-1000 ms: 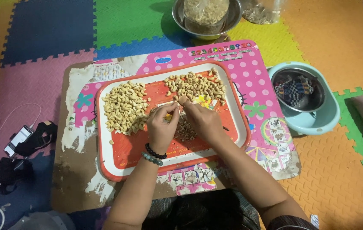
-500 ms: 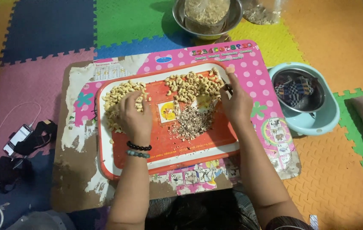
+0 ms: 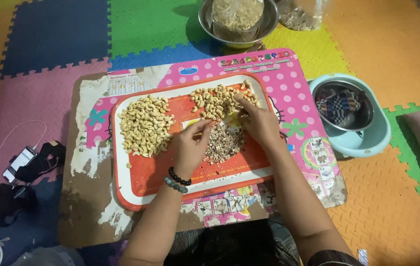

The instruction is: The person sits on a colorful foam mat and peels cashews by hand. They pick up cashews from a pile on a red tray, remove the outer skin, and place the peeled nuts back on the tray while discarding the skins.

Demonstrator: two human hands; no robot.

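An orange tray with a white rim (image 3: 141, 197) lies on a low pink table (image 3: 308, 98). On its left sits a heap of pale peeled cashews (image 3: 143, 125). A second heap of cashews (image 3: 215, 98) is at the tray's far side, and a mound of brown skins (image 3: 225, 143) lies in the middle. My left hand (image 3: 190, 148), with bead bracelets on the wrist, hovers beside the skins with its fingertips pinched together and nothing visible in them. My right hand (image 3: 259, 123) reaches into the far heap, its fingertips closed on a cashew.
A metal bowl holding a clear bag of bits (image 3: 237, 19) and another bag (image 3: 298, 17) stand beyond the table. A light-blue basin with a metal bowl and a chequered cloth (image 3: 350, 113) sits to the right. A phone (image 3: 19, 163), cables and dark gear lie left on the foam mats.
My left hand has come back from the left cashew heap to the middle of the tray. My right hand has drawn back a little from the tray's right edge onto the far heap.
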